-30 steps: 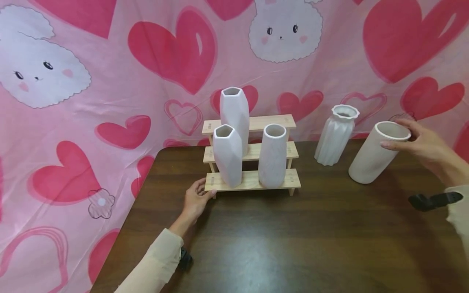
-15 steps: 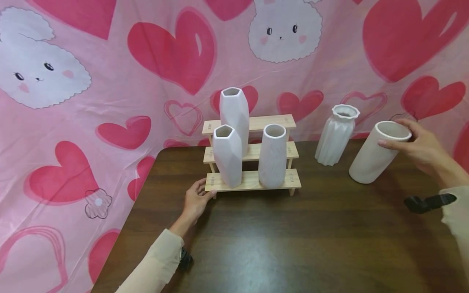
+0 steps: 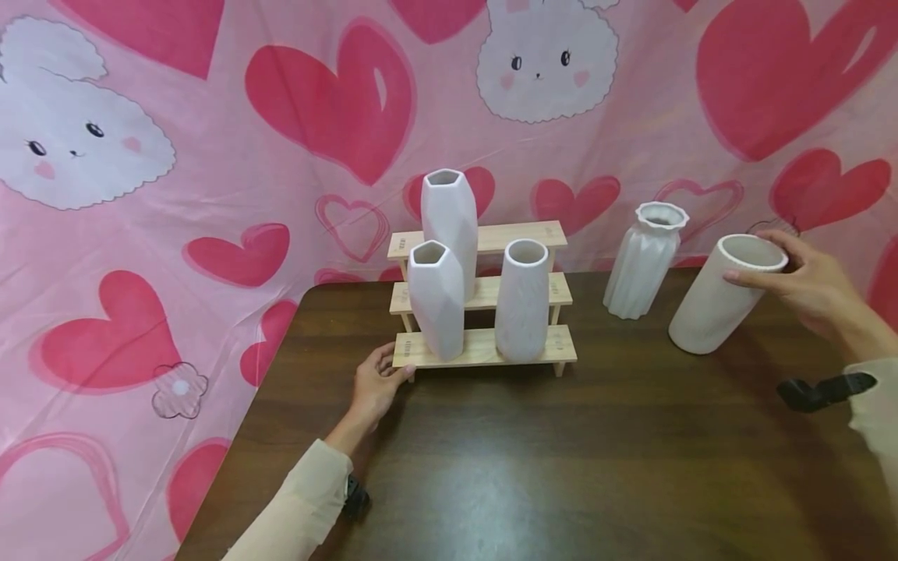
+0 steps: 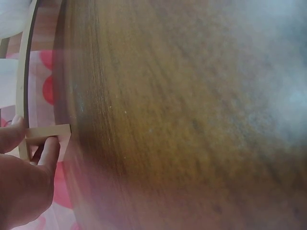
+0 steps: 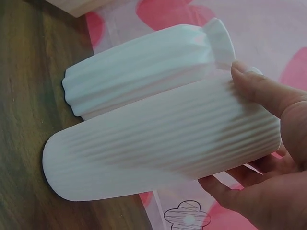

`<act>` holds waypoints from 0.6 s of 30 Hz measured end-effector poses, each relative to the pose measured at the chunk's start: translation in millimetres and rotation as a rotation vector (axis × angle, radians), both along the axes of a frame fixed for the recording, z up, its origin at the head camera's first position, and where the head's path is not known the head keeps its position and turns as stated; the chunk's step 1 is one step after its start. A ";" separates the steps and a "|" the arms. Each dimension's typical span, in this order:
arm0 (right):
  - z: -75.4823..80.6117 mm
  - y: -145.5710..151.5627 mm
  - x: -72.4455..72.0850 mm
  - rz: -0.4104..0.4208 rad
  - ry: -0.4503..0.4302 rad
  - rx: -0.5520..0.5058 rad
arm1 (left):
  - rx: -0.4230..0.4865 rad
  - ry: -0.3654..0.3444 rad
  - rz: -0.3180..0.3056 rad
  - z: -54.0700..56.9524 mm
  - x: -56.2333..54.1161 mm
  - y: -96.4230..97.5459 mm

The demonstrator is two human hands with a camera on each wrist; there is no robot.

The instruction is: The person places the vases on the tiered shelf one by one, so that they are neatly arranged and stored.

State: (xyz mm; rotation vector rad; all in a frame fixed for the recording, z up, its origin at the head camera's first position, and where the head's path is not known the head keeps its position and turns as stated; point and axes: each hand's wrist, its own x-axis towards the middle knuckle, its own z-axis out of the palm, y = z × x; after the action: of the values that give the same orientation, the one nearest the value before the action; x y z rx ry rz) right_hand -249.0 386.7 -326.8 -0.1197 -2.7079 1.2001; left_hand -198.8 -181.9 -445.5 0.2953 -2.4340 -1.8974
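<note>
My left hand [image 3: 374, 387] holds the left end of the lowest board of a three-step wooden stand [image 3: 480, 343]; in the left wrist view its fingers [image 4: 50, 151] curl at the stand's leg. At the right, my right hand [image 3: 817, 282] grips a white ribbed cylindrical vase [image 5: 158, 143] near its rim, thumb on one side and fingers on the other. The vase's base is at the tabletop. On the lowest step are a faceted white vase [image 3: 436, 308] and a rounded white vase [image 3: 522, 304]. A taller faceted vase [image 3: 449, 206] stands behind them, its base hidden.
A white fluted vase [image 3: 641, 269] with a wavy rim stands on the dark wooden table [image 3: 491, 460], just left of the ribbed one. Behind the table hangs a pink cloth [image 3: 302, 179] printed with hearts and rabbit faces.
</note>
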 end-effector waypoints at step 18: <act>40.6 -33.7 6.6 0.078 -0.035 0.092 | -0.045 0.009 -0.006 -1.7 0.1 -1.3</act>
State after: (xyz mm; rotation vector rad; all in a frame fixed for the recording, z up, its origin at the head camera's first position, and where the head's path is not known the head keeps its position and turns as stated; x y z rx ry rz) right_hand -242.4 353.0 -286.2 -0.0239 -2.8164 1.1013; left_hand -198.6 -183.2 -447.2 0.2775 -2.4706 -1.8397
